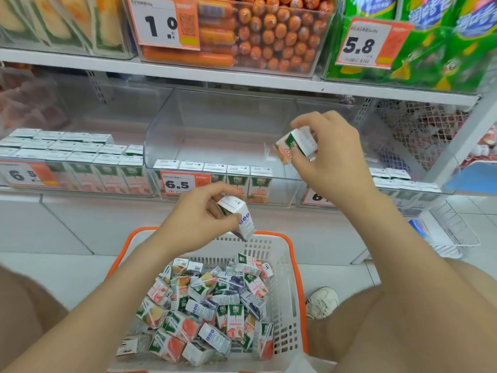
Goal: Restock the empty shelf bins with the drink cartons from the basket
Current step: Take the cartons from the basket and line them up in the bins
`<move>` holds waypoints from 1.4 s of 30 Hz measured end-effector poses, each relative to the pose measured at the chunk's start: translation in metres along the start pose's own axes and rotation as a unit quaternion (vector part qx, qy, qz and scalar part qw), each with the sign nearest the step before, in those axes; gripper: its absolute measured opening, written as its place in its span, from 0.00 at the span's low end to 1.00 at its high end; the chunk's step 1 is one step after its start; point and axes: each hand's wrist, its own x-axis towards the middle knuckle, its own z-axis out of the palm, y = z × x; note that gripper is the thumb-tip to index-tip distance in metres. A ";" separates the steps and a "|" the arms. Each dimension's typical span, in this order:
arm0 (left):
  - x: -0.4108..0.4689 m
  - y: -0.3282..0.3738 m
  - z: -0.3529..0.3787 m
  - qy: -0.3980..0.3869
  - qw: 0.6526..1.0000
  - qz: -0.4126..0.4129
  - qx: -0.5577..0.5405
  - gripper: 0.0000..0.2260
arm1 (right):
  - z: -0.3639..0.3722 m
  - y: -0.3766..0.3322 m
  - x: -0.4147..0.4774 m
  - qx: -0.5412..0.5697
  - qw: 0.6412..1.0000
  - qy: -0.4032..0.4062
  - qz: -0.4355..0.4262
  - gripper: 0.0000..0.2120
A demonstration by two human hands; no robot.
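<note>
A white basket with an orange rim (295,267) stands on the floor between my knees, holding several small drink cartons (204,305) in a loose heap. My left hand (199,214) grips one white carton (239,216) above the basket's far edge. My right hand (328,157) holds a tilted orange-and-green carton (293,145) over the middle clear shelf bin (188,125), which has a single front row of cartons (215,170) and bare space behind. The left bin (80,162) is packed with cartons.
A third bin with a few cartons (398,179) sits at the right. The shelf above carries sausages (269,30) and green packs (430,49). A white wire rack (451,232) hangs low right. My shoe (321,301) rests beside the basket.
</note>
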 end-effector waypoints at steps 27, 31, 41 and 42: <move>0.069 0.106 0.040 0.097 0.984 0.044 -0.145 0.11 | -0.050 0.016 0.011 0.094 0.978 -0.188 0.007 0.26; 0.086 0.132 0.074 0.062 0.983 0.090 -0.147 0.06 | -0.081 0.065 0.006 0.120 0.980 -0.112 0.109 0.15; 0.123 0.130 0.170 -0.035 0.939 0.255 0.230 0.12 | -0.110 0.201 -0.023 -0.098 0.987 -0.001 0.125 0.17; 0.127 0.127 0.179 -0.041 0.930 0.261 0.254 0.13 | -0.109 0.213 -0.024 -0.120 0.985 0.009 0.127 0.16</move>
